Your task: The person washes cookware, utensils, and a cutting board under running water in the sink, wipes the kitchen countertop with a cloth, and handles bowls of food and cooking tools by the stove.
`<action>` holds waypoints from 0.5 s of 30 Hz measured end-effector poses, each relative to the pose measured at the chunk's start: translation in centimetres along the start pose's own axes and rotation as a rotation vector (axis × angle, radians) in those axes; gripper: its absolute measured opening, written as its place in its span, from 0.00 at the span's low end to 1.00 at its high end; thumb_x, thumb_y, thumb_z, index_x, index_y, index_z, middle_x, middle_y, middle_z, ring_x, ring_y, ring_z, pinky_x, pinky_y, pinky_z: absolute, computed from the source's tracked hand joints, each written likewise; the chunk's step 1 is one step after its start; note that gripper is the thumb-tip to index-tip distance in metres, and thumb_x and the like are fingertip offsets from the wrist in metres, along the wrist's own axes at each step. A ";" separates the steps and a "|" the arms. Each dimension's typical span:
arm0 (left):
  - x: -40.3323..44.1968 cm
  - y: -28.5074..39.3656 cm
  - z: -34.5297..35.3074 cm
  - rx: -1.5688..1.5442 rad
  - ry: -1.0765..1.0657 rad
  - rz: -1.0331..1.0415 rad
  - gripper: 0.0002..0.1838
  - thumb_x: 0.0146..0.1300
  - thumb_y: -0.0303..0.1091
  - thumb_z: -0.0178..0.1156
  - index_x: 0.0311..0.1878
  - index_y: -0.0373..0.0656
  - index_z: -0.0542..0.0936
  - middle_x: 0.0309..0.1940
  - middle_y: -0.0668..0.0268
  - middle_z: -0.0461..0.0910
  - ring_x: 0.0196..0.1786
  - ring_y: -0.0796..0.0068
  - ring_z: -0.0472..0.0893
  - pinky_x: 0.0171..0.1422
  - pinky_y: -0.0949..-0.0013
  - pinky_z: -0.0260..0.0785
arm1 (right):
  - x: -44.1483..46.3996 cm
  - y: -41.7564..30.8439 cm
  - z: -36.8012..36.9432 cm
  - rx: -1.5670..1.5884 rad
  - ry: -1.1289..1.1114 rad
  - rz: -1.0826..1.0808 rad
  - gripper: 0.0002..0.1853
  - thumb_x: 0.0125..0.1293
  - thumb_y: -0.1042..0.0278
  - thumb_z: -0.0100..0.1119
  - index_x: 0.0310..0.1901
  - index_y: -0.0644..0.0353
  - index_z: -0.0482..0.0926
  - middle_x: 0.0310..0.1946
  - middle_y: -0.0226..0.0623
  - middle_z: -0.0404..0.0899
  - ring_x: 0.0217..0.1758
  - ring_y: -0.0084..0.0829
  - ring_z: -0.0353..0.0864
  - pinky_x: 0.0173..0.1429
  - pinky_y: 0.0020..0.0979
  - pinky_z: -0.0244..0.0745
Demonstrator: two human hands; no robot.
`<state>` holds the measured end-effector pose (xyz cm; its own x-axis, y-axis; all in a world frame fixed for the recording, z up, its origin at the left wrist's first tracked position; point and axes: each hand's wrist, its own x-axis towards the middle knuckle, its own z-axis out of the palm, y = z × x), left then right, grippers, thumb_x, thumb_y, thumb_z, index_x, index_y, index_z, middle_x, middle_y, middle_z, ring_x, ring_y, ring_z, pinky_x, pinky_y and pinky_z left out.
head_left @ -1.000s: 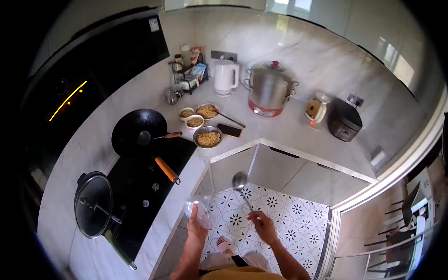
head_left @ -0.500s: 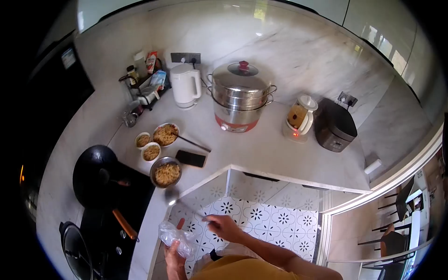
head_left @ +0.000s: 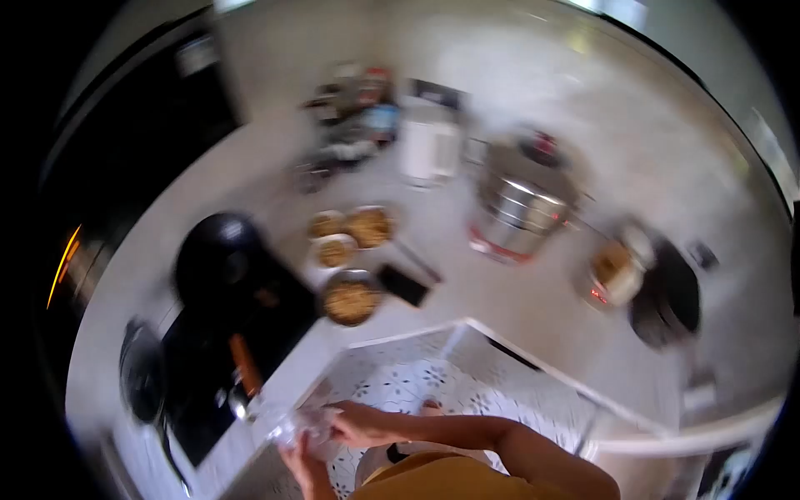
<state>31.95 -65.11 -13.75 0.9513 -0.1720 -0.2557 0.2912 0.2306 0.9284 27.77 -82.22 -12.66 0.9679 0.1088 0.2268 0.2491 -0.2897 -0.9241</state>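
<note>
My left hand [head_left: 307,454] is closed around a crumpled clear plastic bag [head_left: 287,427], low in the view near the counter edge. My right hand [head_left: 357,423] has its fingers curled against the bag's right side. A shiny metal spoon head [head_left: 240,406] shows to the left of the bag, by the wok handle; its long handle runs toward my right hand, mostly hidden by the bag and smeared by motion. A metal bowl of shredded yellowish food [head_left: 351,300] stands on the counter ahead, beside a dark phone [head_left: 403,285].
The black wok [head_left: 218,254] with its wooden handle [head_left: 244,365] sits on the cooktop, a glass lid [head_left: 143,371] to its left. Smaller food bowls [head_left: 333,250], a white kettle [head_left: 428,146], a steel steamer [head_left: 525,196], a glass pot [head_left: 617,268] and a dark cooker [head_left: 667,296] line the counter.
My right hand has moved left to meet the bag. The spoon head has swung down and left toward the wok handle. The whole view has turned and blurred.
</note>
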 end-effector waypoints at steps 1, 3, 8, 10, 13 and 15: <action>-0.8 0.8 0.5 -0.085 0.040 0.000 0.32 0.51 0.23 0.63 0.61 0.38 0.65 0.48 0.59 0.75 0.47 0.64 0.77 0.51 0.62 0.71 | 0.2 -1.9 -1.0 0.036 -0.009 -0.017 0.19 0.54 0.79 0.61 0.49 0.70 0.75 0.40 0.54 0.81 0.40 0.51 0.81 0.50 0.40 0.75; -1.9 2.3 1.4 -0.137 0.207 0.003 0.31 0.50 0.23 0.66 0.59 0.37 0.66 0.46 0.60 0.74 0.46 0.67 0.76 0.50 0.63 0.71 | 1.6 -4.0 -1.6 0.076 -0.174 0.110 0.18 0.55 0.77 0.60 0.49 0.67 0.76 0.44 0.53 0.80 0.42 0.49 0.81 0.49 0.40 0.75; -1.6 5.3 -2.5 -0.228 0.295 0.160 0.26 0.50 0.29 0.70 0.51 0.39 0.70 0.43 0.62 0.75 0.42 0.69 0.77 0.48 0.63 0.71 | 8.4 -4.7 -1.4 -0.469 -0.383 -0.215 0.13 0.59 0.68 0.62 0.46 0.59 0.80 0.35 0.42 0.81 0.36 0.37 0.82 0.42 0.36 0.78; -1.9 6.5 -5.0 -0.349 0.493 0.171 0.25 0.51 0.31 0.70 0.51 0.40 0.70 0.42 0.63 0.75 0.43 0.69 0.77 0.46 0.63 0.72 | 12.8 -7.3 -2.2 -0.451 -0.270 -0.352 0.15 0.59 0.68 0.62 0.48 0.58 0.79 0.33 0.41 0.81 0.34 0.34 0.82 0.39 0.34 0.78; -2.5 7.2 -8.4 -0.412 0.650 0.214 0.24 0.53 0.32 0.69 0.51 0.41 0.71 0.41 0.63 0.76 0.42 0.69 0.78 0.44 0.65 0.73 | 19.9 -12.8 -2.7 -0.397 -0.093 -0.355 0.19 0.59 0.72 0.60 0.54 0.57 0.76 0.31 0.38 0.81 0.30 0.35 0.82 0.35 0.32 0.79; -2.7 6.2 -11.4 -0.380 0.649 0.268 0.22 0.55 0.33 0.68 0.51 0.40 0.72 0.41 0.63 0.77 0.43 0.69 0.78 0.45 0.65 0.73 | 26.3 -13.9 -2.1 -0.552 0.243 -0.719 0.26 0.58 0.75 0.56 0.61 0.56 0.69 0.33 0.40 0.80 0.29 0.39 0.82 0.32 0.33 0.79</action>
<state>32.37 -52.30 -10.38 0.8284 0.5008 -0.2510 -0.0526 0.5156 0.8552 49.83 -77.28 6.80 0.5405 0.2533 0.8023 0.7113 -0.6469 -0.2750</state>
